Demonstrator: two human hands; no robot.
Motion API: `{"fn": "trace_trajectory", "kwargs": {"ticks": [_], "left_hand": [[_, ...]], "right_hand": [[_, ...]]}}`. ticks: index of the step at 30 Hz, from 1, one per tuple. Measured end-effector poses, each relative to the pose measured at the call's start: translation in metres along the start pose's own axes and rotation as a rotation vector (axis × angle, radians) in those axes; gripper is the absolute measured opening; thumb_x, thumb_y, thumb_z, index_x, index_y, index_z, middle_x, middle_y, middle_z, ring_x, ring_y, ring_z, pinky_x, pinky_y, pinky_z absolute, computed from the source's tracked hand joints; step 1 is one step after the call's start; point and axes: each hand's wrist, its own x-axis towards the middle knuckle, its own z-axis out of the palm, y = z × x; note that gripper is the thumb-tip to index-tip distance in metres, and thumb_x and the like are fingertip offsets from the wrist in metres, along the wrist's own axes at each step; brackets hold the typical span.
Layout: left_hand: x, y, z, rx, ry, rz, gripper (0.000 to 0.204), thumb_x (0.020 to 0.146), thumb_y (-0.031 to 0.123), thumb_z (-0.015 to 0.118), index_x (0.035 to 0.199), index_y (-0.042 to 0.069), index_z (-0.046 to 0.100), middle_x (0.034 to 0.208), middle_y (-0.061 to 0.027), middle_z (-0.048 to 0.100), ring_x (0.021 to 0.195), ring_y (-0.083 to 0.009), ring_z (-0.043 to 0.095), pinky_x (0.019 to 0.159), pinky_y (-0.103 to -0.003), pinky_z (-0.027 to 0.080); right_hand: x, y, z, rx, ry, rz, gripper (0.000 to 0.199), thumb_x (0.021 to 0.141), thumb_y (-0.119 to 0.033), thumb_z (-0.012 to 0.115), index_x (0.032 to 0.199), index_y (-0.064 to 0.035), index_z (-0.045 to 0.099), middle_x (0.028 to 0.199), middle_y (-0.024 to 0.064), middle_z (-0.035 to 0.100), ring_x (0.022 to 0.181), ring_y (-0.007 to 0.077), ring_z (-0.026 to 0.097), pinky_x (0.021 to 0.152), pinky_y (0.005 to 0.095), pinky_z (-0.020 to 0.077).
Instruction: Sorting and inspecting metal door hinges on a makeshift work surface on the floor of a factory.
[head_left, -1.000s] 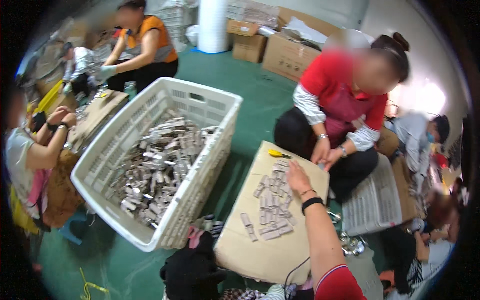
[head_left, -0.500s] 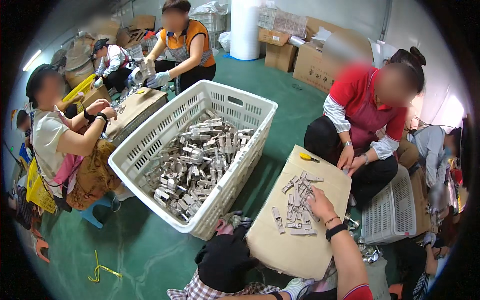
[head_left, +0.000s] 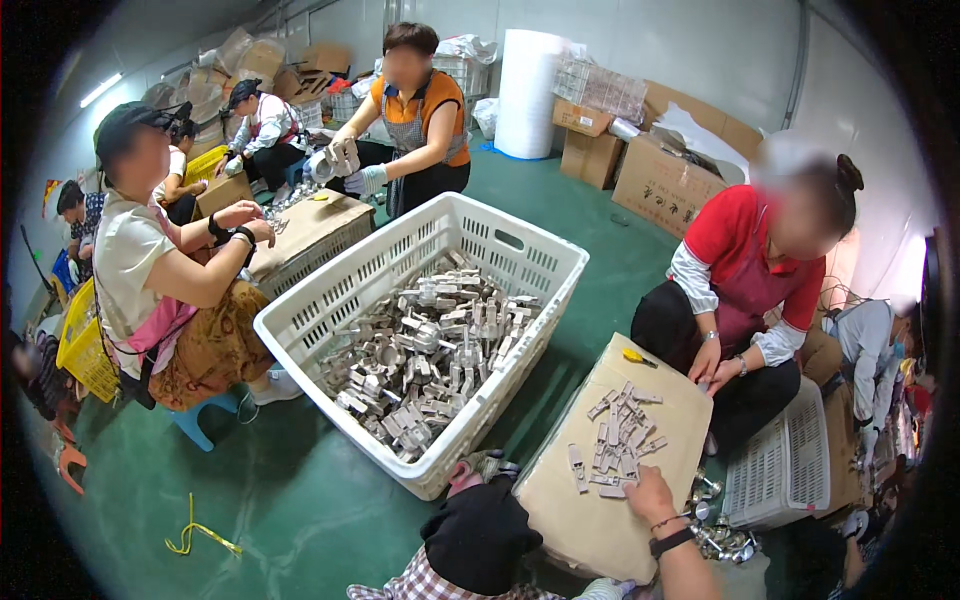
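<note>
My bare right hand (head_left: 652, 496), with a bracelet and a black wristband, is at the near edge of a loose pile of flat grey metal pieces (head_left: 625, 430). Its fingers are bent, thumb and fingertips closed at the end of one flat metal piece (head_left: 610, 490) that still lies down. The pile rests on a cardboard-topped work surface (head_left: 570, 535). At the lower picture edge, beside that surface's near side, my left hand (head_left: 606, 589) shows only as part of a white glove. Its fingers, and whatever they hold, are hidden.
A large white crate (head_left: 440, 475) full of metal parts stands left of the work surface. A yellow-handled cutter (head_left: 638, 357) lies at its far edge. Across sits a person in red (head_left: 720, 225); shiny metal parts (head_left: 725, 540) and a white basket (head_left: 775, 460) are at right. Others work at left.
My right hand has drawn back from the right side of the pile to its near edge, its fingers now more bent. The whole view has shifted; my left glove shows less.
</note>
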Motion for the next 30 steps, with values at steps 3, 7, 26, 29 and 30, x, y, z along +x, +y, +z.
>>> {"fn": "trace_trajectory", "kwargs": {"ticks": [3, 7, 26, 29, 30], "left_hand": [[0.011, -0.011, -0.003, 0.015, -0.069, -0.059, 0.025, 0.087, 0.023, 0.050, 0.086, 0.004, 0.066, 0.072, -0.0111, 0.064, 0.061, -0.0227, 0.059, 0.057, -0.034, 0.046], [0.017, -0.021, -0.001, 0.102, -0.059, 0.048, 0.027, 0.088, 0.023, 0.050, 0.091, 0.003, 0.067, 0.079, -0.0131, 0.066, 0.068, -0.0237, 0.062, 0.062, -0.034, 0.048], [0.073, -0.090, -0.010, 0.988, 0.021, 0.635, 0.016, 0.086, 0.014, 0.047, 0.088, 0.011, 0.063, 0.076, -0.0110, 0.064, 0.069, -0.0268, 0.062, 0.062, -0.037, 0.048], [0.057, -0.075, -0.004, 1.196, -0.008, 0.737, 0.015, 0.082, 0.014, 0.050, 0.087, 0.012, 0.063, 0.079, -0.0104, 0.064, 0.072, -0.0281, 0.062, 0.064, -0.037, 0.048], [0.051, -0.067, 0.001, 1.148, -0.083, 0.711, 0.014, 0.080, 0.014, 0.051, 0.088, 0.012, 0.063, 0.080, -0.0104, 0.064, 0.073, -0.0294, 0.062, 0.065, -0.037, 0.048]], "right_hand": [[-0.004, -0.012, 0.004, 0.007, 0.059, -0.015, 0.042, 0.074, -0.025, 0.063, 0.106, 0.0013, 0.055, 0.105, 0.0229, 0.054, 0.098, 0.0366, 0.055, 0.086, 0.0402, 0.0453], [0.000, -0.007, 0.012, 0.075, 0.128, -0.054, 0.038, 0.074, -0.023, 0.067, 0.102, -0.0003, 0.056, 0.103, 0.0198, 0.053, 0.093, 0.0350, 0.057, 0.082, 0.0409, 0.0470], [-0.020, 0.002, 0.053, 0.513, 0.371, -0.059, 0.012, 0.075, -0.006, 0.063, 0.084, 0.0020, 0.059, 0.071, 0.0115, 0.062, 0.066, 0.0190, 0.061, 0.061, 0.0300, 0.0481], [-0.022, 0.016, 0.055, 0.669, 0.342, -0.008, 0.008, 0.077, -0.004, 0.061, 0.083, 0.0007, 0.058, 0.070, 0.0083, 0.061, 0.063, 0.0152, 0.059, 0.056, 0.0272, 0.0476], [-0.025, 0.026, 0.052, 0.785, 0.325, 0.027, 0.005, 0.079, -0.003, 0.059, 0.081, -0.0002, 0.056, 0.069, 0.0068, 0.061, 0.062, 0.0138, 0.058, 0.053, 0.0260, 0.0472]]}}
